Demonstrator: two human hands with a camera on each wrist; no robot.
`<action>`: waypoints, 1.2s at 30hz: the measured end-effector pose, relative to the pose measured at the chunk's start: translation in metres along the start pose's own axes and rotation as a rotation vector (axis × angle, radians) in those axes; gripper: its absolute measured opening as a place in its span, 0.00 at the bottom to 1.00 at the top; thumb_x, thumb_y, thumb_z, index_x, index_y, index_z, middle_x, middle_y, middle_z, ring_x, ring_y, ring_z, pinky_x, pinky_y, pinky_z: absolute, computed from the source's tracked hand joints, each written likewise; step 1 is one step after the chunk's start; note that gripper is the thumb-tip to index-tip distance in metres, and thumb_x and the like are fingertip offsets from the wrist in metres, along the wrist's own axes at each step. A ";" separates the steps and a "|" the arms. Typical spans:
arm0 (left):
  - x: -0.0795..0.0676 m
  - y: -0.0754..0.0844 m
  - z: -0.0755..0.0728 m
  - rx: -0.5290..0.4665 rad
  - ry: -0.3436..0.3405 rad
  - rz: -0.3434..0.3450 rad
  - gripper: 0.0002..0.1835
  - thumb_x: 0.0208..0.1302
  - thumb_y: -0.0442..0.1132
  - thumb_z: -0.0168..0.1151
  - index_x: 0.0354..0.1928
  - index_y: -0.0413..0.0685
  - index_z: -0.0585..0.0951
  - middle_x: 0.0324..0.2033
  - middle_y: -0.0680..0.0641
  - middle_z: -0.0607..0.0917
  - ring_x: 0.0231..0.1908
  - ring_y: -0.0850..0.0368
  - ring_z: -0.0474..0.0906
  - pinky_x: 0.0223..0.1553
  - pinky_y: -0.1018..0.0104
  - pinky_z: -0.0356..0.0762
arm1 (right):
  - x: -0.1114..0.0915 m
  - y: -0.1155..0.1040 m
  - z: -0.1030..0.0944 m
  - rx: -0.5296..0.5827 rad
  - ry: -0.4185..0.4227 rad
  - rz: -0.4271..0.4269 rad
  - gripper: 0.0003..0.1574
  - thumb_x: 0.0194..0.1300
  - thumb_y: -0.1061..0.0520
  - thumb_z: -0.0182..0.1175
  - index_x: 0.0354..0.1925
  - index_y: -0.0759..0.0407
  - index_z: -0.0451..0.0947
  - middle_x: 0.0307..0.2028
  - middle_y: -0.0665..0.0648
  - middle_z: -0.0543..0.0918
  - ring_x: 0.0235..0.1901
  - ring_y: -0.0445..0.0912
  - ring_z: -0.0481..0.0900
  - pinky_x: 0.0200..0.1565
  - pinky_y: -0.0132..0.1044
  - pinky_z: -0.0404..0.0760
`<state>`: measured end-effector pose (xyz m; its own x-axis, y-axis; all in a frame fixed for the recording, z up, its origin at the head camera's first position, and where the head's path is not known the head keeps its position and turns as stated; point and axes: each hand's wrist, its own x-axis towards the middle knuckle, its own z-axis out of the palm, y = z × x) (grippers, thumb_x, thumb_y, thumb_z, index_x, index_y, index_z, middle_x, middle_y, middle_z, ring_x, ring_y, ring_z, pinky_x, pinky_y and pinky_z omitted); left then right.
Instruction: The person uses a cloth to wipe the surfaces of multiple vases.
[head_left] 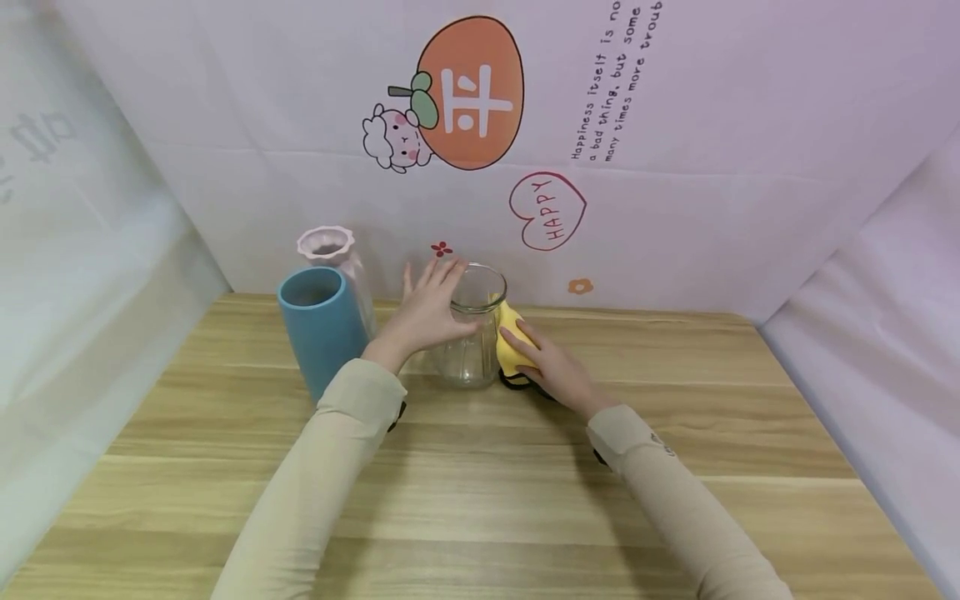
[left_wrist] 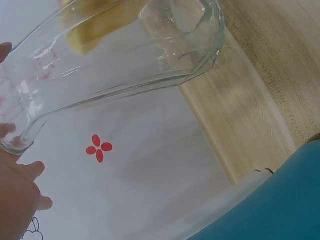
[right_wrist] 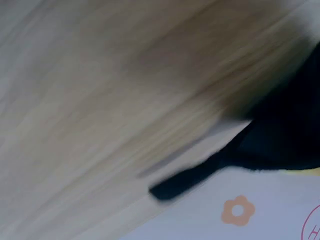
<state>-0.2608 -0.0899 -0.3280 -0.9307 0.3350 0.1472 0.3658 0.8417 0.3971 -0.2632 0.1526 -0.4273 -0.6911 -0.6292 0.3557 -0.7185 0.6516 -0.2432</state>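
A clear glass vase (head_left: 468, 367) stands upright near the back edge of the table. My left hand (head_left: 431, 310) is at its upper left, fingers spread beside the rim and thumb in front of the glass. In the left wrist view, the fingers (left_wrist: 17, 192) are extended by the mouth of the glass vase (left_wrist: 125, 55). Just right of the glass, my right hand (head_left: 558, 371) grips a yellow vase (head_left: 510, 354), whose top shows partly through the glass. A black strap-like piece (head_left: 513, 382) lies around its foot. The right wrist view does not show the right fingers.
A blue vase (head_left: 322, 333) stands left of my left hand, with a pale pink scalloped vase (head_left: 360, 287) behind it. A printed white cloth (head_left: 660, 233) hangs along the table's back edge. Wood-grain tabletop (head_left: 480, 500) extends in front and to the right.
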 end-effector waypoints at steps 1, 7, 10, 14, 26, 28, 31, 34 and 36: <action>0.000 0.000 0.000 0.004 0.002 -0.002 0.51 0.55 0.58 0.64 0.75 0.48 0.51 0.75 0.43 0.51 0.75 0.39 0.38 0.70 0.35 0.22 | -0.002 0.001 -0.001 -0.012 -0.029 0.007 0.37 0.63 0.59 0.62 0.69 0.53 0.64 0.68 0.68 0.64 0.51 0.64 0.80 0.47 0.52 0.82; -0.002 0.002 0.002 0.078 0.046 -0.001 0.49 0.55 0.59 0.65 0.74 0.50 0.54 0.74 0.40 0.54 0.75 0.38 0.42 0.71 0.35 0.24 | -0.009 0.003 -0.006 -0.030 -0.089 0.037 0.36 0.66 0.58 0.59 0.70 0.49 0.61 0.70 0.65 0.62 0.45 0.63 0.82 0.41 0.51 0.83; -0.004 0.001 0.003 0.155 0.074 0.017 0.49 0.54 0.60 0.66 0.74 0.51 0.56 0.73 0.38 0.57 0.74 0.37 0.46 0.71 0.34 0.28 | -0.010 0.003 -0.009 -0.042 -0.045 0.033 0.36 0.65 0.58 0.59 0.70 0.50 0.62 0.69 0.65 0.63 0.40 0.60 0.84 0.39 0.47 0.84; -0.006 0.000 0.003 0.219 0.079 0.030 0.52 0.52 0.59 0.69 0.74 0.50 0.55 0.72 0.37 0.59 0.73 0.36 0.49 0.70 0.32 0.33 | -0.010 0.004 -0.014 -0.061 0.021 0.040 0.37 0.64 0.60 0.60 0.69 0.51 0.62 0.69 0.65 0.64 0.27 0.54 0.82 0.29 0.40 0.81; -0.010 0.001 -0.003 0.225 0.029 -0.005 0.54 0.51 0.53 0.71 0.74 0.45 0.52 0.73 0.40 0.57 0.73 0.40 0.51 0.71 0.32 0.34 | -0.011 0.010 -0.032 -0.045 0.067 0.061 0.39 0.63 0.62 0.61 0.70 0.53 0.60 0.67 0.68 0.65 0.50 0.65 0.80 0.43 0.51 0.83; -0.010 0.001 -0.002 0.224 0.031 -0.011 0.54 0.51 0.53 0.72 0.74 0.44 0.53 0.73 0.41 0.57 0.73 0.41 0.51 0.70 0.32 0.35 | -0.011 0.010 -0.033 -0.046 0.055 0.075 0.40 0.63 0.61 0.61 0.70 0.53 0.59 0.67 0.67 0.64 0.51 0.65 0.80 0.44 0.51 0.83; -0.009 0.002 -0.001 0.197 0.014 -0.031 0.56 0.50 0.55 0.72 0.74 0.44 0.51 0.74 0.41 0.55 0.74 0.41 0.51 0.71 0.32 0.34 | -0.012 0.009 -0.035 -0.042 0.038 0.099 0.41 0.63 0.61 0.61 0.71 0.52 0.58 0.68 0.67 0.63 0.52 0.65 0.79 0.45 0.51 0.83; -0.009 0.003 -0.001 0.148 -0.008 -0.058 0.57 0.51 0.57 0.71 0.75 0.44 0.49 0.75 0.42 0.52 0.74 0.41 0.49 0.71 0.33 0.32 | -0.012 0.008 -0.036 -0.044 0.035 0.104 0.41 0.63 0.62 0.61 0.71 0.52 0.57 0.68 0.68 0.63 0.51 0.64 0.79 0.44 0.51 0.83; -0.008 0.005 0.000 0.115 -0.016 -0.079 0.57 0.52 0.58 0.69 0.75 0.44 0.47 0.75 0.42 0.50 0.74 0.41 0.48 0.71 0.34 0.31 | -0.012 0.008 -0.036 -0.047 0.042 0.097 0.41 0.63 0.62 0.61 0.71 0.52 0.58 0.67 0.68 0.64 0.51 0.64 0.80 0.43 0.51 0.83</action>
<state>-0.2514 -0.0889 -0.3274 -0.9567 0.2718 0.1043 0.2908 0.9084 0.3003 -0.2579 0.1811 -0.4007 -0.7525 -0.5444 0.3707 -0.6432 0.7283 -0.2362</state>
